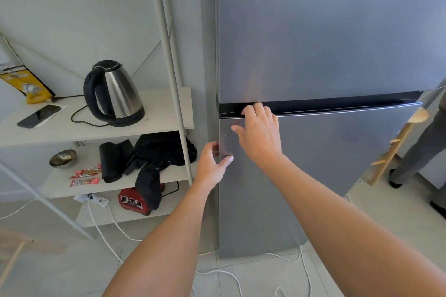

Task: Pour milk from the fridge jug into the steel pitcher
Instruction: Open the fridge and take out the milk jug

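Observation:
A tall grey fridge point(337, 31) fills the right half of the view, both doors closed. My right hand point(259, 132) hooks its fingers over the top edge of the lower door point(325, 159), in the dark gap between the doors. My left hand point(212, 164) grips the left edge of that same lower door, thumb on the front face and fingers round the side. No milk jug or steel pitcher is in view.
Left of the fridge stands a shelf unit point(166, 118) with a steel kettle point(113, 94), a phone point(38, 116), a yellow bag point(26, 84), a bowl point(63, 158), dark cloth and a red appliance point(135, 201). White cables trail on the floor. A person's legs point(420, 149) and a wooden rack stand at right.

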`<move>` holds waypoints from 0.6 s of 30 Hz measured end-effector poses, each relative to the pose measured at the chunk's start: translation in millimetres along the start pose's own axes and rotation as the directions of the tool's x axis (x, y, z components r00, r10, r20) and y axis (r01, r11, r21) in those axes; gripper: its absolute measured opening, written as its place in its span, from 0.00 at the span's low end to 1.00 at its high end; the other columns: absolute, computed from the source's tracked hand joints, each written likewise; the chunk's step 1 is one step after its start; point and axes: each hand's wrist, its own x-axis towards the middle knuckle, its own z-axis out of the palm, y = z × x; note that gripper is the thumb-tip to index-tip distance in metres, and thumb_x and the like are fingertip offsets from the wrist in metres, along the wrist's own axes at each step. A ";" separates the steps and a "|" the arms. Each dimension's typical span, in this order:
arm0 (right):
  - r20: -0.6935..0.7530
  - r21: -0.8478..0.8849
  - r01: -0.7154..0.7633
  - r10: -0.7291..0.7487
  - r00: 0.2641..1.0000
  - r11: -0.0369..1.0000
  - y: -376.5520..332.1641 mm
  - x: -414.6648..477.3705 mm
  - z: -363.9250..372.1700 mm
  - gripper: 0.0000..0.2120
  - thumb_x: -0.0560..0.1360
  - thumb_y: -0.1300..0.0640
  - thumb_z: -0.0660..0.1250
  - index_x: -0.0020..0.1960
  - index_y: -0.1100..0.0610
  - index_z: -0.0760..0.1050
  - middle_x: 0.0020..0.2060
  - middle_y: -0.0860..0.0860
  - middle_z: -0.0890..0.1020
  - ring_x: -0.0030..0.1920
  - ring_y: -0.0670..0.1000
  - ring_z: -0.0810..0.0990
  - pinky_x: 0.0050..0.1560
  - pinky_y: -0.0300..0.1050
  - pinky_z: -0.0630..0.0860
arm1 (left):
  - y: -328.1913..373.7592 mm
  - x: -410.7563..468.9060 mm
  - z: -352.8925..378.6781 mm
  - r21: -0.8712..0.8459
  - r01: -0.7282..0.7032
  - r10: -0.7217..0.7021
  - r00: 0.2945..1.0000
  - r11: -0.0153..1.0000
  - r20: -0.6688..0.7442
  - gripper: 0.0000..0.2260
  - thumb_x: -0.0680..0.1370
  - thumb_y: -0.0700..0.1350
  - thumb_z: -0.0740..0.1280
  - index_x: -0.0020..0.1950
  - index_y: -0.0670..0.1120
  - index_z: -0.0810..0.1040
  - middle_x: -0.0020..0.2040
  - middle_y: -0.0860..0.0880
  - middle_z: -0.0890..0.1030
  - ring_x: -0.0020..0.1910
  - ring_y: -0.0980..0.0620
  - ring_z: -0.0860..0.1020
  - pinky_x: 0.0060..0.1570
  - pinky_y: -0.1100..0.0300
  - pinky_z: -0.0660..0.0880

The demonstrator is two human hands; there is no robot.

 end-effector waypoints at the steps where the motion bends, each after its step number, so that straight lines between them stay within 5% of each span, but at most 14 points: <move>1: 0.001 0.000 -0.003 0.003 1.000 1.000 -0.4 0.2 0.1 0.16 0.78 0.50 0.70 0.57 0.61 0.75 0.54 0.56 0.77 0.56 0.58 0.74 0.60 0.50 0.67 | 0.7 2.1 -2.6 0.002 0.003 -0.003 1.000 1.000 0.025 0.22 0.77 0.49 0.72 0.68 0.51 0.69 0.61 0.55 0.77 0.60 0.55 0.76 0.61 0.57 0.73; 10: 0.008 0.007 -0.019 0.019 1.000 1.000 -1.9 0.9 -0.9 0.16 0.78 0.50 0.69 0.59 0.60 0.75 0.56 0.55 0.77 0.58 0.57 0.73 0.61 0.49 0.65 | -0.9 10.4 -10.7 0.042 -0.010 0.006 0.994 0.999 0.107 0.21 0.77 0.50 0.73 0.65 0.51 0.68 0.59 0.53 0.79 0.60 0.53 0.77 0.62 0.51 0.74; 18: 0.016 0.027 -0.027 0.026 1.000 0.999 -2.3 0.5 -2.3 0.16 0.78 0.51 0.70 0.60 0.60 0.75 0.56 0.55 0.77 0.58 0.57 0.73 0.61 0.49 0.65 | 2.3 7.9 -11.4 0.067 -0.034 0.026 0.993 0.997 0.116 0.20 0.78 0.49 0.72 0.66 0.50 0.68 0.60 0.53 0.78 0.59 0.54 0.77 0.58 0.57 0.71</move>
